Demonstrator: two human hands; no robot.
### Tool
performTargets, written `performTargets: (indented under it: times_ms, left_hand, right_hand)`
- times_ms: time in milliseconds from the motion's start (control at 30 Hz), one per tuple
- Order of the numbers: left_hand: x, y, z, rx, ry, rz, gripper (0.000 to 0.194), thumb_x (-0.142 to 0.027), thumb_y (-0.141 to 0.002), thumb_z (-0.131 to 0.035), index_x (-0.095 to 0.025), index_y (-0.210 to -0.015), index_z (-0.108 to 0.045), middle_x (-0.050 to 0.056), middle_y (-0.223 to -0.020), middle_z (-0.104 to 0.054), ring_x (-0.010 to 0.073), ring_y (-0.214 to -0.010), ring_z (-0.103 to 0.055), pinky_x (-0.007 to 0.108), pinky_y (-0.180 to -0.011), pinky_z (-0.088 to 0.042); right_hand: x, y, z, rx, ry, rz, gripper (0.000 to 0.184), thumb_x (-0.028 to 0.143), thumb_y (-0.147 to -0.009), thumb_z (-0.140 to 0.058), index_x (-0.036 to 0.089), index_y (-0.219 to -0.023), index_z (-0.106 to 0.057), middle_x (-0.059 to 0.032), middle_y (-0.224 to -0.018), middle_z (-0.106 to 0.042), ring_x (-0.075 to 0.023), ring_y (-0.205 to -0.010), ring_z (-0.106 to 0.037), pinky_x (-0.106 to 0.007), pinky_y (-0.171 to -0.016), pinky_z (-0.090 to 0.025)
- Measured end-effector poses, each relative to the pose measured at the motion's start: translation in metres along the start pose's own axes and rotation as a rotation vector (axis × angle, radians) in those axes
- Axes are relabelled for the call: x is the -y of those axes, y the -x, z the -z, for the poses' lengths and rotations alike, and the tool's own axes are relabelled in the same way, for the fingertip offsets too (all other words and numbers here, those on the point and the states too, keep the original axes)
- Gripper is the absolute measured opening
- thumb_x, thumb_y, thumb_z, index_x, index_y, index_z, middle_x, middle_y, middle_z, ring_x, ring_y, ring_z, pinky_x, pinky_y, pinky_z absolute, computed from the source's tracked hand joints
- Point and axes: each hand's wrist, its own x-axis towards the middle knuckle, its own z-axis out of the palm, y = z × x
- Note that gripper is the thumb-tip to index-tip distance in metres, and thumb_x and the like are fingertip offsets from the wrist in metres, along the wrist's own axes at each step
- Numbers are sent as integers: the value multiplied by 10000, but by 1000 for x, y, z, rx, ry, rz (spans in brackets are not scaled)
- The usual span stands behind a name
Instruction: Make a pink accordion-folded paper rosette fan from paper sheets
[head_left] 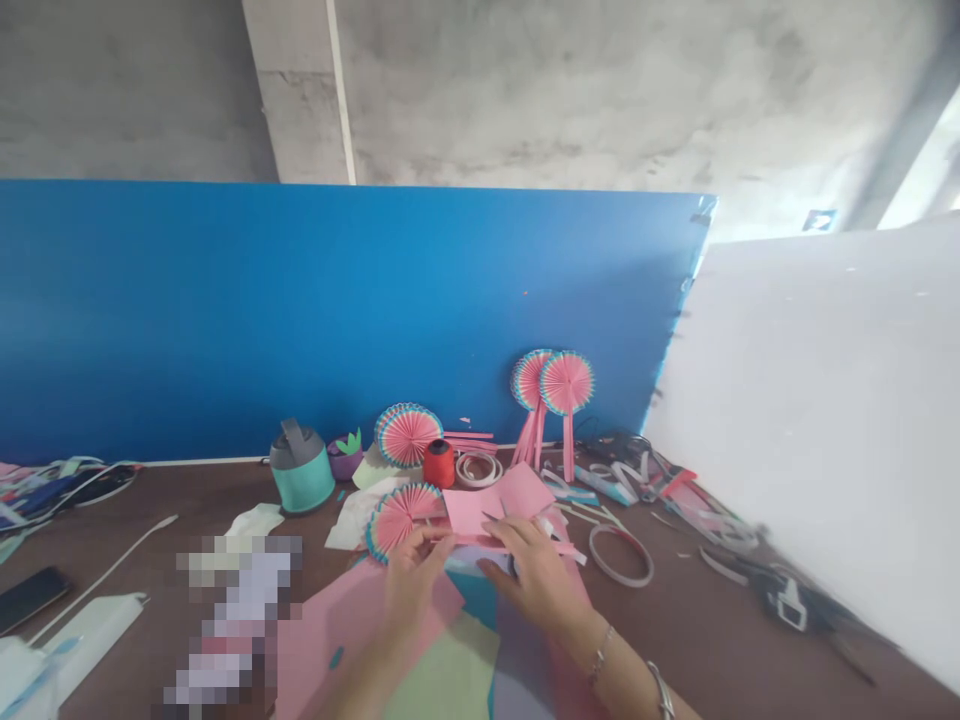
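My left hand (411, 582) pinches one end of a narrow pink paper strip (471, 541), which looks folded. Over its other end lies my right hand (538, 572), with a pair of scissors (491, 517) in it; the blades poke out past the fingers and most of the handle is hidden. Just beyond the strip is a creased piece of pink paper (523, 490). A round pleated paper fan (397, 518), pink with a blue-striped rim, rests beside my left hand. Pink, green, blue and lilac sheets (442, 670) lie beneath both hands.
At the back are a red thread spool (439, 464), another pleated fan (409, 436), two fans on pink sticks (567, 385), and a teal pot-like container (301, 470). Tape rolls (621, 556) and cables (795, 600) lie right, a phone (34, 598) left. A blue panel (337, 320) stands behind.
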Motion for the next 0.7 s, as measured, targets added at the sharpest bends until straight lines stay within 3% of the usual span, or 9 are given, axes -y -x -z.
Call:
performTargets:
  times_ms: [100,233,333,433,533,600,700]
  left_hand:
    - [2,-2,2,3,-47,-50,153,-350,-645,-728,-200,-660,-700,39,-668,-673,202,-670,-605,283,-649,-472]
    - [2,1,0,5,-96,-80,118,-323,-653,-721,-207,-659,-702,27,-640,-660,187,-643,-588,270,-633,-459]
    - [0,0,2,5,-123,-89,161,-358,-671,-699,-199,-652,-689,29,-635,-650,193,-650,-588,276,-642,-459]
    - [0,-8,13,-128,-231,-68,229,-423,-740,-614,-205,-747,-682,50,-720,-673,226,-720,-614,309,-680,-476]
    - [6,-19,26,-323,-523,-138,299,-360,-716,-623,-218,-978,-654,97,-1040,-675,290,-989,-593,380,-851,-454]
    - [12,-23,30,-304,-791,-151,462,-334,-698,-635,-208,-1140,-583,126,-1215,-607,324,-1183,-483,438,-985,-363]
    - [20,-22,29,-228,-1101,-91,577,-313,-717,-620,-197,-1265,-480,148,-1320,-532,338,-1255,-407,477,-1026,-291]
  right_hand:
    - [1,0,1,24,-45,-3,255,307,-942,-461,201,-1144,-574,-104,-1070,-651,-247,-1016,-577,-383,-863,-408]
    - [2,-1,0,65,-150,-20,254,239,-971,-390,208,-865,-619,-45,-844,-655,-199,-849,-596,-324,-770,-420]
    - [0,-2,-1,29,-217,-38,252,229,-962,-402,202,-812,-602,-38,-811,-643,-183,-797,-597,-291,-730,-430]
    - [-4,0,-3,-19,-209,-81,268,209,-962,-356,201,-841,-595,-50,-832,-641,-183,-787,-605,-280,-703,-439]
    - [-10,2,-7,-49,-149,-148,276,180,-952,-314,197,-861,-574,-57,-835,-641,-190,-773,-611,-295,-702,-450]
    - [-13,3,-10,-59,-107,-164,270,167,-942,-302,193,-892,-566,-64,-848,-647,-201,-786,-619,-317,-722,-461]
    - [-16,4,-15,-58,-66,-156,271,150,-928,-305,193,-986,-566,-81,-924,-659,-217,-870,-628,-340,-767,-475]
